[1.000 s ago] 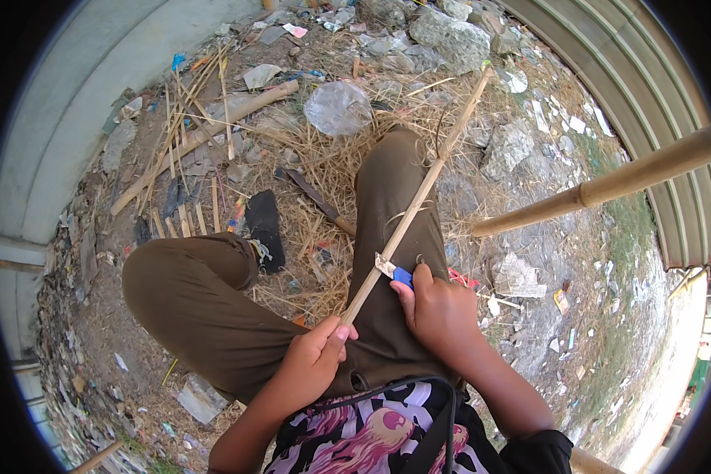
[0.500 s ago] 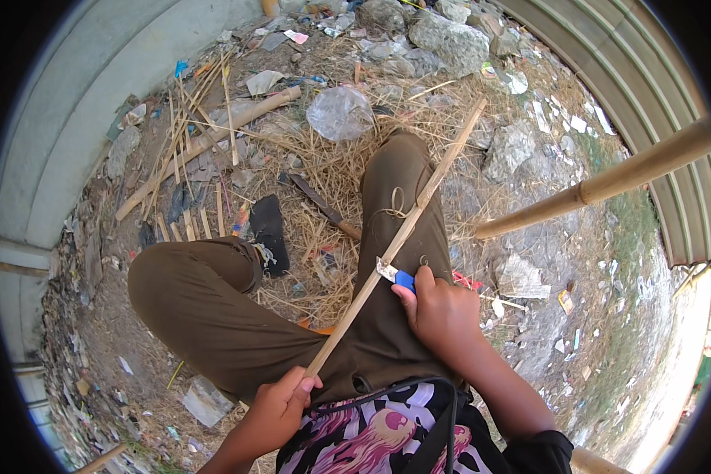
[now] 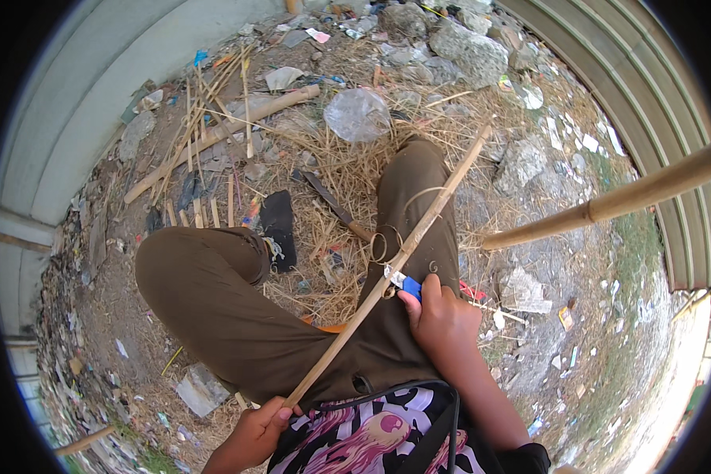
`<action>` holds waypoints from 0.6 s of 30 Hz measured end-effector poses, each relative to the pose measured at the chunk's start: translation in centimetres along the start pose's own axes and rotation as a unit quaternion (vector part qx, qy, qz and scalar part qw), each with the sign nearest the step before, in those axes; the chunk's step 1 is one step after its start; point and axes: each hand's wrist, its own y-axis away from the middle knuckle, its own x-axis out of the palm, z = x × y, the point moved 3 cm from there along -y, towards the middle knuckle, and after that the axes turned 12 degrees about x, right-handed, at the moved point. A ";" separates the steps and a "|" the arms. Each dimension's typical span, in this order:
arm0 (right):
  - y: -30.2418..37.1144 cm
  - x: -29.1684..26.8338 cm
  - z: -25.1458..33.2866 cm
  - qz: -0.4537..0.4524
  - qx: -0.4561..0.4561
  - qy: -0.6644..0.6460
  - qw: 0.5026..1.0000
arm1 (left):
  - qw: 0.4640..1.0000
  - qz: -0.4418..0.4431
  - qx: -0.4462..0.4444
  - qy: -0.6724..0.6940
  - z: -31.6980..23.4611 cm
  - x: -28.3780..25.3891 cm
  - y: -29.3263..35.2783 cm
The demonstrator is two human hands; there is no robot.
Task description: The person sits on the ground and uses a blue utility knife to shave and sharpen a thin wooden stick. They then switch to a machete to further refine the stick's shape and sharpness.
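Observation:
A long, narrow bamboo strip (image 3: 347, 332) slants from my lap up across my right thigh. Its lower end is gripped by my left hand (image 3: 258, 430), with the fingers closed round it. My right hand (image 3: 442, 317) is closed on a small blue-handled knife (image 3: 409, 288), its short pale blade against the strip near mid-length. Thin curled shavings (image 3: 385, 243) hang from the strip just above the blade. The far end of the strip rises past my right knee, held by neither hand.
A machete (image 3: 336, 204) lies on dry straw between my legs. Several bamboo strips and a thick bamboo pole (image 3: 221, 134) lie at the far left. Another bamboo pole (image 3: 600, 207) juts in from the right. Rocks (image 3: 470, 51) and litter lie beyond, with corrugated walls (image 3: 55, 118) around.
My left hand has drawn the strip down and to the left toward my body. More curled shaving shows by the blade. The whole view has shifted slightly.

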 end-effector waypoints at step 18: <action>-1.6 -1.4 0.4 0.134 -0.009 -0.060 0.989 | 0.975 -0.007 0.175 -0.136 -5.5 2.2 -11.1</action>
